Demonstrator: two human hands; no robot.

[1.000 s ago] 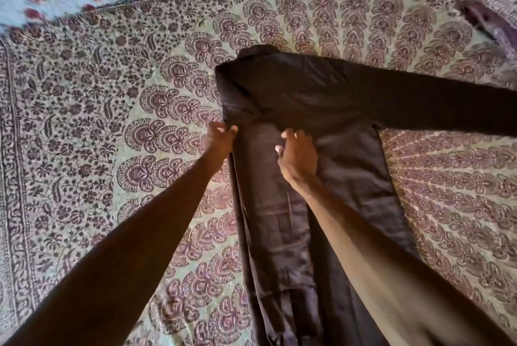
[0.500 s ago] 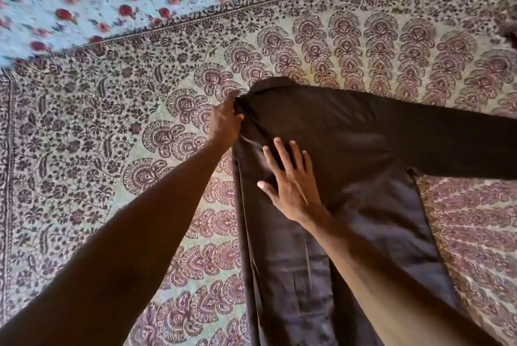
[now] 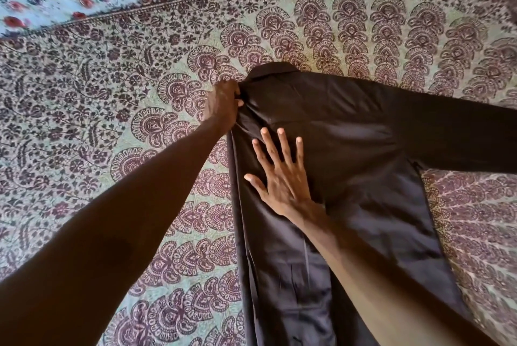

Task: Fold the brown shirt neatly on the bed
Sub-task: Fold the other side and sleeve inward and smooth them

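While left hand (image 3: pixel 222 106) pinches the shoulder | brown shirt (image 3: pixel 349 127) glossy, sleeve outstretched | right hand (image 3: pixel 282 180) flat, fingers (image 3: pixel 285 147) splayed

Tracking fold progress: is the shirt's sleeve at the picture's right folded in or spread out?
Spread out: the sleeve extends sideways from the brown shirt across the bedspread.

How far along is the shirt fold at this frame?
Done: the brown shirt lies flat on the bed, its left side apparently folded in to a straight edge. In hand: the left hand grips the shoulder by the collar while the right hand presses flat on the fabric. Left: the sleeve lies spread out rightward, and the body is not yet folded up.
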